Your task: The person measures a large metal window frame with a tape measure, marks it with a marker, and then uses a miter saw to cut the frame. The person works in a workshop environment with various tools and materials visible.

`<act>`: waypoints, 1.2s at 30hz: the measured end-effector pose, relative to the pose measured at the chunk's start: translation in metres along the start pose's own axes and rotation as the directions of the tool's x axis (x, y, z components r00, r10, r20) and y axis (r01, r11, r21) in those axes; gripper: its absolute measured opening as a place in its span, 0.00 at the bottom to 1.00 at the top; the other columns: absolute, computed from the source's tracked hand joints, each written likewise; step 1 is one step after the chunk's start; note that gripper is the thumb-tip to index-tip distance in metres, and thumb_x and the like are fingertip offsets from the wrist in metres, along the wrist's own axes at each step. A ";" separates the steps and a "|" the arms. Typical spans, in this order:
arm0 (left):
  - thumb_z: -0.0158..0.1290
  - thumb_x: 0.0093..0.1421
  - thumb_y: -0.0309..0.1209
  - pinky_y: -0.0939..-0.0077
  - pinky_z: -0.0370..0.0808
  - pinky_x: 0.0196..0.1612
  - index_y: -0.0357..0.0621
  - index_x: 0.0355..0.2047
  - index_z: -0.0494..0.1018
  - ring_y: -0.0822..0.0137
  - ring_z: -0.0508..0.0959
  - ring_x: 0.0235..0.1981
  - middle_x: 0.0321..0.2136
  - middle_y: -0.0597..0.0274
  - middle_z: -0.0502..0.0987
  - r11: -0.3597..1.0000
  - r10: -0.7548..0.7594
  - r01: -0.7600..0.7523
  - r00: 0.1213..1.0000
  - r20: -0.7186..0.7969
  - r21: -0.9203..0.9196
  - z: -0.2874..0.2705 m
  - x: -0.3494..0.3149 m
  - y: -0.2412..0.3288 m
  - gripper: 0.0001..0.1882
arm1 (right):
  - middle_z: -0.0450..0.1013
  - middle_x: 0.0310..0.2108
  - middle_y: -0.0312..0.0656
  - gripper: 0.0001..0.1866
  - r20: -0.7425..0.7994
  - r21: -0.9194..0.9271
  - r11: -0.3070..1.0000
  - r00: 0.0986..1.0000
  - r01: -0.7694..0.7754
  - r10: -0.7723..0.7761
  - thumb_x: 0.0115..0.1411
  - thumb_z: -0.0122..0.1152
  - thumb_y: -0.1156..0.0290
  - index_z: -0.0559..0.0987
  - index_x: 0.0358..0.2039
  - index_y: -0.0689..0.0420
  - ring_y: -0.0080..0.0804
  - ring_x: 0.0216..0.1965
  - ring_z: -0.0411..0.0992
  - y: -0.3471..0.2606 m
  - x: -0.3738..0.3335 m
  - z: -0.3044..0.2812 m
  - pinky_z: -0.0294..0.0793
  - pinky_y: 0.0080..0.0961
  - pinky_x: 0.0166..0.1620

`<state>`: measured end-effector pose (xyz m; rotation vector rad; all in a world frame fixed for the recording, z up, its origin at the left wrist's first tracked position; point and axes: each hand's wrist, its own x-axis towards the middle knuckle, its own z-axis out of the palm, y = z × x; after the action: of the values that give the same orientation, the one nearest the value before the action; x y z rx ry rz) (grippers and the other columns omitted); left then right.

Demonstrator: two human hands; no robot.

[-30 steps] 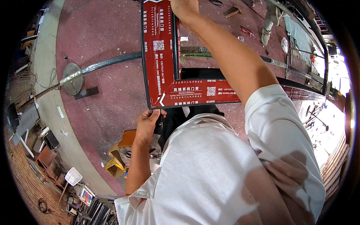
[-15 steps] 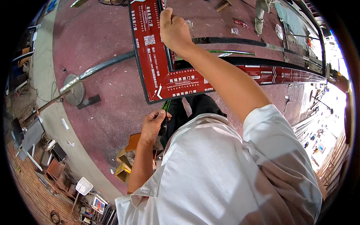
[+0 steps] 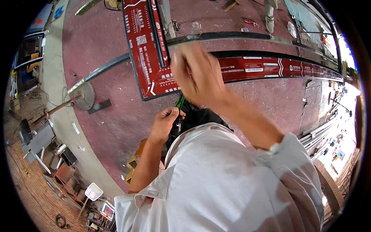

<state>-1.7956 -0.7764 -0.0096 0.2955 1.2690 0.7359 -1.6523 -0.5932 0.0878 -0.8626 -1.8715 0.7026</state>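
The red floor (image 3: 110, 127) fills most of the scene, bordered along its left edge by a pale strip (image 3: 91, 162). Over the floor's middle is a large frame (image 3: 148, 63), its faces covered in printed red film and its rims black. One side of it runs away from the person, the other toward the floor's right edge, and the two meet in a corner just in front of the person's body.

A long dark bar (image 3: 103, 69) crosses the floor from the left and passes behind the frame. Far off to the right, another person's leg (image 3: 269, 13) and shoe show on the floor.

The right hand (image 3: 199, 75) is blurred, its fingers bent, over the frame's near side just right of the corner; I cannot tell whether it touches the frame or holds anything. The left hand (image 3: 165, 121) is below the frame's near edge, thumb and fingers pinched on a narrow green strip (image 3: 179, 101). The strip's upper end reaches close to that edge, but contact is unclear.

A round grey disc (image 3: 85, 96) sits near the floor's left edge. Smaller again is a white basket (image 3: 94, 191) beyond the pale strip.
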 end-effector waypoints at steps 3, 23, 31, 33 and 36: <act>0.54 0.72 0.35 0.78 0.75 0.41 0.39 0.36 0.81 0.75 0.77 0.34 0.33 0.67 0.81 0.998 0.034 -0.034 0.999 -0.005 0.046 0.026 -0.004 -0.001 0.13 | 0.71 0.22 0.44 0.06 0.136 -0.072 0.996 0.988 -0.057 0.066 0.58 0.65 0.76 0.75 0.31 0.58 0.46 0.20 0.72 -0.030 -0.080 -0.041 0.71 0.38 0.23; 0.53 0.73 0.37 0.76 0.78 0.46 0.39 0.49 0.80 0.71 0.81 0.39 0.40 0.64 0.82 0.995 -0.092 0.094 0.907 0.410 0.014 0.199 -0.020 -0.039 0.15 | 0.70 0.42 0.33 0.20 0.131 0.537 0.421 0.566 -0.731 0.814 0.74 0.54 0.61 0.69 0.59 0.60 0.21 0.44 0.66 -0.043 -0.283 -0.142 0.70 0.23 0.49; 0.52 0.74 0.40 0.78 0.75 0.46 0.41 0.48 0.79 0.75 0.80 0.38 0.39 0.67 0.82 0.981 -0.062 -0.044 0.854 0.517 0.190 0.227 -0.020 -0.048 0.15 | 0.75 0.40 0.36 0.20 0.057 0.244 0.407 0.432 -0.880 0.900 0.72 0.54 0.56 0.76 0.49 0.63 0.23 0.43 0.72 -0.042 -0.304 -0.177 0.73 0.27 0.46; 0.51 0.74 0.40 0.79 0.75 0.46 0.41 0.48 0.79 0.76 0.80 0.38 0.39 0.68 0.82 0.981 -0.069 -0.036 0.852 0.519 0.190 0.237 -0.018 -0.050 0.16 | 0.76 0.39 0.36 0.21 0.060 0.291 0.369 0.402 -0.883 0.914 0.72 0.53 0.56 0.78 0.47 0.64 0.24 0.41 0.72 -0.044 -0.301 -0.184 0.74 0.27 0.45; 0.53 0.73 0.41 0.81 0.73 0.41 0.42 0.46 0.80 0.78 0.76 0.35 0.35 0.71 0.80 0.966 -0.054 -0.080 0.867 0.496 0.245 0.247 -0.020 -0.043 0.16 | 0.75 0.38 0.33 0.20 0.138 0.482 0.221 0.323 -0.848 0.936 0.71 0.54 0.59 0.79 0.50 0.64 0.22 0.39 0.72 -0.077 -0.267 -0.209 0.73 0.25 0.42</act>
<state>-1.5521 -0.7742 0.0539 0.6662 0.8604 0.4580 -1.3975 -0.8295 0.0961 -1.6148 -0.7190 1.6614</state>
